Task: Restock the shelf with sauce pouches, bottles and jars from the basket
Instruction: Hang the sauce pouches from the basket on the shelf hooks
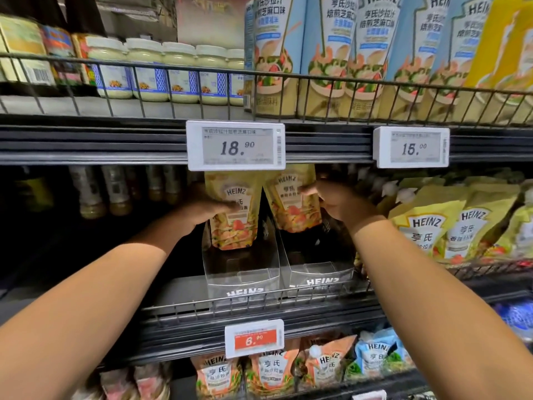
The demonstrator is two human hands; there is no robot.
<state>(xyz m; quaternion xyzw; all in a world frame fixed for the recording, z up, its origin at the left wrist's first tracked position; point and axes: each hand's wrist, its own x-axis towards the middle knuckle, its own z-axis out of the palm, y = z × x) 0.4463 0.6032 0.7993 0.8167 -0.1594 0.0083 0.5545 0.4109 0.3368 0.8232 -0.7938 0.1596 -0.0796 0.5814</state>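
Mid-frame, under the 18.90 price tag (235,148), you're in the placing step: one yellow Heinz pouch per hand, both inside the middle shelf (178,293) bay. Your left hand (206,210) grips the left pouch (235,226) by its left edge, fingers (227,207) curled across the front of it. Your right hand (341,204) holds the right pouch (291,209) by its right edge, thumb on the front face; the other fingers are hidden behind, so I can't tell how they lie. Both pouches are upright. The left one is above the left clear tray (245,284), the right one above the right clear tray (320,277). Can't tell if either bottom touches a tray floor; they look to be hanging. My read on the next move: lower each pouch into its own lane, keep clear of the divider between the lanes, label facing out, then release. Both lanes look empty in front, so plenty left to fill. Basket isn't in view.
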